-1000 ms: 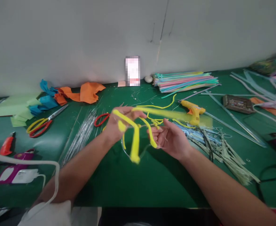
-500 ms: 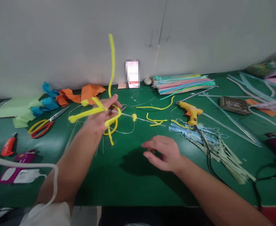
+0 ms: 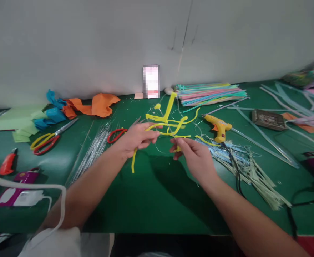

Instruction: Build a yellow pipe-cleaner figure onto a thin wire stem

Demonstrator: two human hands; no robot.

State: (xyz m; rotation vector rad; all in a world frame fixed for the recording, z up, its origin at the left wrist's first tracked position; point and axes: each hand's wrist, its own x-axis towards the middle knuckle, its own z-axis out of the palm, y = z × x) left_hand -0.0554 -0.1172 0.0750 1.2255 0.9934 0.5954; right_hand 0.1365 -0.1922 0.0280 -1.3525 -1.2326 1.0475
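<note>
A yellow pipe-cleaner piece (image 3: 170, 109) with wire stems and bent arms is between my hands, just above the table. My left hand (image 3: 139, 138) is closed on a loose yellow pipe cleaner (image 3: 133, 162), whose tail hangs below the palm. Its index finger points towards the yellow piece. With thumb and fingers pinched, my right hand (image 3: 193, 151) grips the near end of the piece. Exactly where the strand and the piece meet is hard to make out. Partly behind my left hand lies a tool with red handles (image 3: 115, 135).
Left: scissors (image 3: 50, 138), thin wires (image 3: 94, 151), a red cutter (image 3: 8, 162), orange crepe paper (image 3: 103, 104). Right: a yellow glue gun (image 3: 218, 127), coloured pipe cleaners (image 3: 213, 95), blue and green stems (image 3: 242, 164), a dark box (image 3: 268, 119). A phone (image 3: 151, 80) leans against the wall.
My left hand has moved the yellow piece to the right and turned it. My right hand has risen and pinched its near end. The wires and red handles on the left are now uncovered.
</note>
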